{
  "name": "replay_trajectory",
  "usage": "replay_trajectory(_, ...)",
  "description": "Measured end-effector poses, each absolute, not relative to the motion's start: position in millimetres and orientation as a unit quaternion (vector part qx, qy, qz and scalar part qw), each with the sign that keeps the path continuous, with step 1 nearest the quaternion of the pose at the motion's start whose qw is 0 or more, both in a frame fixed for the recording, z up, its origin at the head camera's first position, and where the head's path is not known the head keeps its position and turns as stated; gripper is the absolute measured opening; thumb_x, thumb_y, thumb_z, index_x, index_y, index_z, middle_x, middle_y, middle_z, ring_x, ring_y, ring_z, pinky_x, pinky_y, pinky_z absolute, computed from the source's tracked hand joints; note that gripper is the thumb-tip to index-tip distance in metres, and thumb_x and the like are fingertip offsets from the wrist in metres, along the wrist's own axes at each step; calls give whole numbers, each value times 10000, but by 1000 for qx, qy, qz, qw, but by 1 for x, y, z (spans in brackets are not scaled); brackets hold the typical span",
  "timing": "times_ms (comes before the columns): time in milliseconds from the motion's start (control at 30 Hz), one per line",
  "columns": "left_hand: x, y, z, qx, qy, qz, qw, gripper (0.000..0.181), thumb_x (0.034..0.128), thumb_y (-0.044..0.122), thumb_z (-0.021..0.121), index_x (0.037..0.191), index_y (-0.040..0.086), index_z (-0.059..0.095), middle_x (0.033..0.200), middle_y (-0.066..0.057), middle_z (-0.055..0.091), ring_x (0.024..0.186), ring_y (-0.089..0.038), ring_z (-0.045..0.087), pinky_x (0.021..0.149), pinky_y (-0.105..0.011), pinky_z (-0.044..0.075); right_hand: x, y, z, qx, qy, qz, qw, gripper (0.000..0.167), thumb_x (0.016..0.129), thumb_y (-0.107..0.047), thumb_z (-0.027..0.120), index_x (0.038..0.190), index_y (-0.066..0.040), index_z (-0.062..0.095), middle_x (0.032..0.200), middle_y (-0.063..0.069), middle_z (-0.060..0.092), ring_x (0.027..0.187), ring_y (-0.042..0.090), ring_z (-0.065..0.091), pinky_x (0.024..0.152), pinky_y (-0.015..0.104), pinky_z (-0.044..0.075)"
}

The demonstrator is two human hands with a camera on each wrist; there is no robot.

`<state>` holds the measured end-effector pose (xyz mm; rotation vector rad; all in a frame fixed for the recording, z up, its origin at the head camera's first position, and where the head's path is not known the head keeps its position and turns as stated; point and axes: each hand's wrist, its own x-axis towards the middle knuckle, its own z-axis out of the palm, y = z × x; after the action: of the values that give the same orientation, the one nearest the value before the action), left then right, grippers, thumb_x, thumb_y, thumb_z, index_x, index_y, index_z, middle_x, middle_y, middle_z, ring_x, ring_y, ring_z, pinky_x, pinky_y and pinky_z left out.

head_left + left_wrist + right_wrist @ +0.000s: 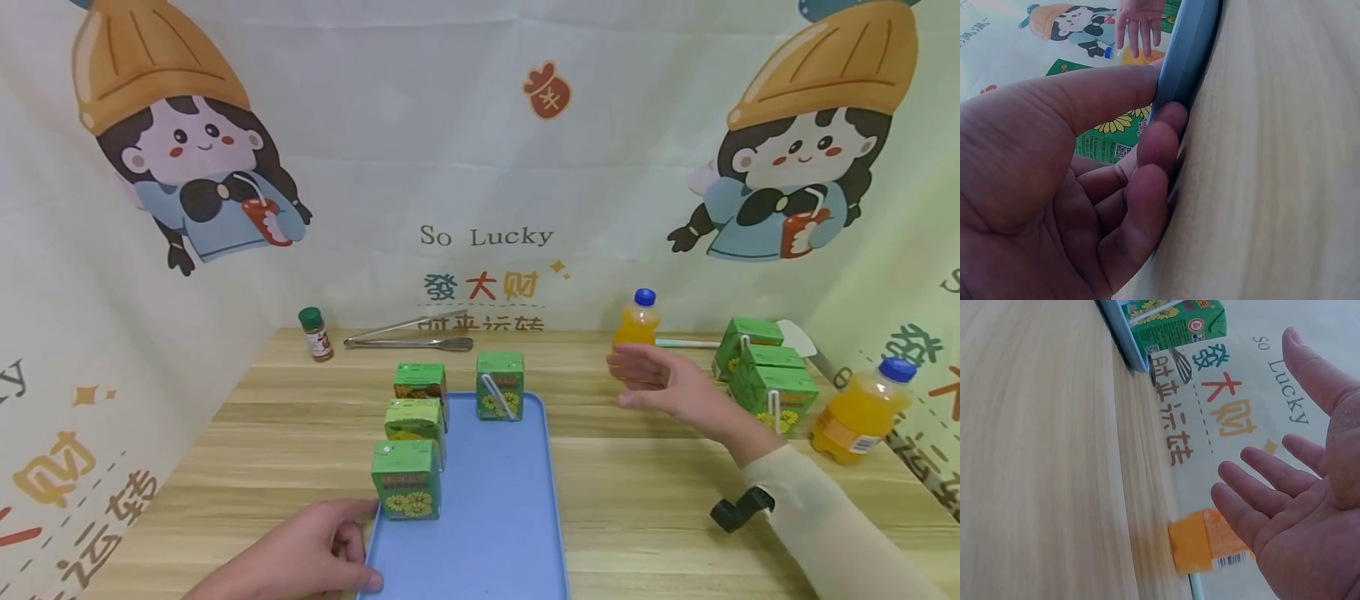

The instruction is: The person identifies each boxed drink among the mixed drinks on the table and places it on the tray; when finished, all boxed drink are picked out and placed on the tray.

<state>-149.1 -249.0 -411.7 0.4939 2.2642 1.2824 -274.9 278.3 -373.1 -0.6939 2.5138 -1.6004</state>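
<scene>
1. The left hand point(315, 552) has its fingers curled at the blue tray's point(502, 500) left edge, holding it; their exact grip underneath is partly hidden.
2. Just beyond those fingers, a green drink box point(408, 483) stands on the tray, with two more boxes point(412, 417) lined up behind it.
3. The right hand point(667, 385) holds nothing, fingers spread wide, with an orange drink bottle point(637, 325) just beyond them.
4. Right of those fingers, other green boxes point(772, 383) and a second bottle point(858, 421) stand on the tabletop point(637, 517).
</scene>
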Motion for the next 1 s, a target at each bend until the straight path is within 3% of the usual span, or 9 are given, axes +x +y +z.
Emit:
replay_trajectory(300,-150,-249,-412,182,829,469,245,998,922,171,924,1541,-313,310,812,-62,721,586,-126,611,549,-253,497,-263,295,-373,-224,834,-504,29,730,1034,-178,827,1642,11,469,1607,237,579,1461,440,583,1095,231,510)
replay_trajectory(600,-150,-248,-411,185,832,463,244,998,919,178,927,1534,-316,316,813,-58,722,607,-127,623,554,-251,497,-246,317,-368,-207,849,-485,2,705,1050,-159,804,1653,-21,467,1608,212,588,1431,431,606,1038,210,535)
replay_trajectory(700,-151,-247,-411,182,832,462,248,998,925,193,927,1546,-303,323,811,-55,723,594,-133,620,541,-255,496,-240,328,-364,-191,856,-481,0,696,1058,-168,794,1658,-43,464,1608,213,587,1406,325,648,1001,210,553)
replay_trajectory(867,-152,-247,-410,181,832,459,253,1000,930,208,926,1557,-291,326,812,-57,723,593,-140,616,541,-258,496,-232,346,-357,-176,864,-471,-13,690,1067,-191,789,1659,-58,462,1614,229,576,1289,-24,647,974,202,564)
replay_trajectory(1000,-151,-247,-409,182,835,455,249,995,923,217,931,1558,-278,346,807,-54,718,606,-143,628,548,-260,501,-229,358,-352,-180,863,-471,-40,671,1069,-145,778,1651,-37,463,1592,190,608,1254,-92,633,968,181,561)
